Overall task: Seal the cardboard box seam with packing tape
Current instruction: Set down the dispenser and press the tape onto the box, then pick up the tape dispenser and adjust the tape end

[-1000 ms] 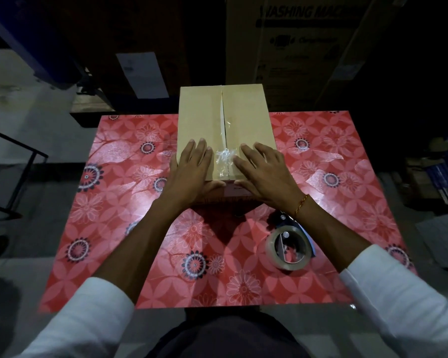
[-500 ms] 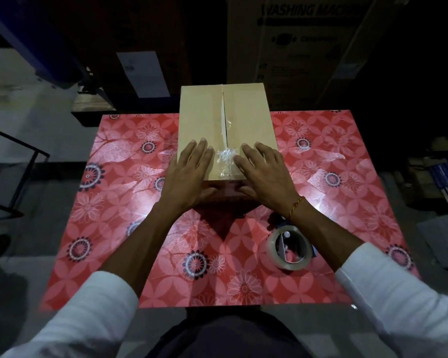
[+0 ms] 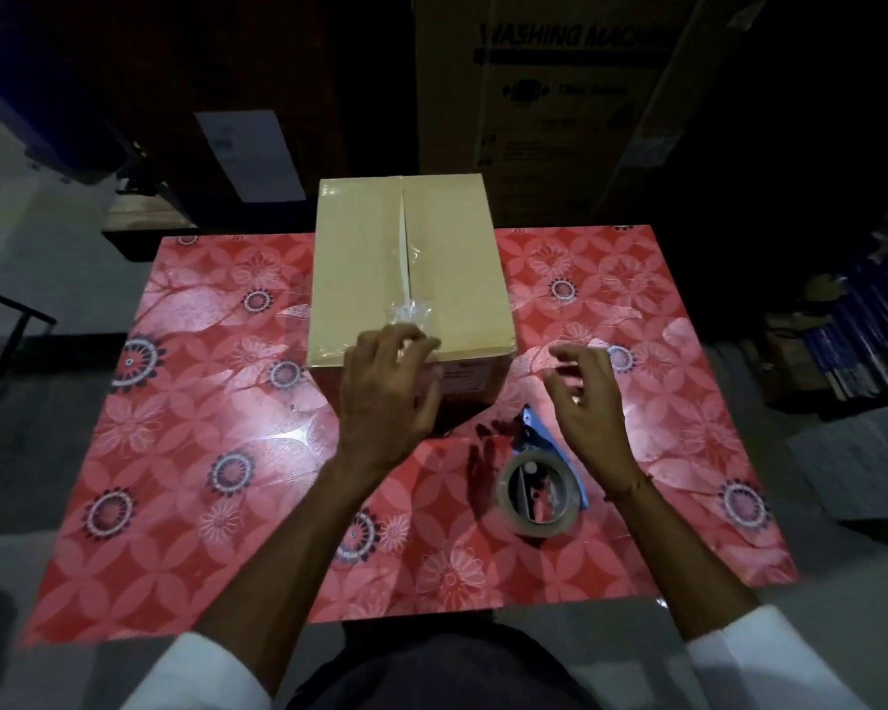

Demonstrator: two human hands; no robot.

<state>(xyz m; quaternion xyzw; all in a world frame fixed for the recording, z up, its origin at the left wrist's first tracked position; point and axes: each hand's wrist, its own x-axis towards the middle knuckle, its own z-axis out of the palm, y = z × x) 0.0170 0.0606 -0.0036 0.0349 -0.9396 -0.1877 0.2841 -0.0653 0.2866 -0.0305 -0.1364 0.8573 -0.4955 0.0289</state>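
Observation:
A closed brown cardboard box [image 3: 360,279] stands at the far middle of the red flowered table [image 3: 185,402]. Clear packing tape runs along its centre seam [image 3: 404,248] and bunches into a crinkled end [image 3: 407,312] near the front edge. My left hand [image 3: 388,397] hovers at the box's near edge, fingertips pinched at the tape's loose end. Off the box to the right, my right hand [image 3: 588,397] is lifted above the table, fingers curled apart, holding nothing. A tape roll in a blue dispenser [image 3: 539,491] lies on the table just under that hand.
A large "washing machine" carton [image 3: 560,94] stands behind the table. Dark shelving and stacked goods [image 3: 852,340] fill the right side. A black metal frame [image 3: 11,351] stands at the left on the grey floor.
Both hands have come off the box top. The left pulled back to the near edge at the tape end; the right swung out to the right, above the dispenser.

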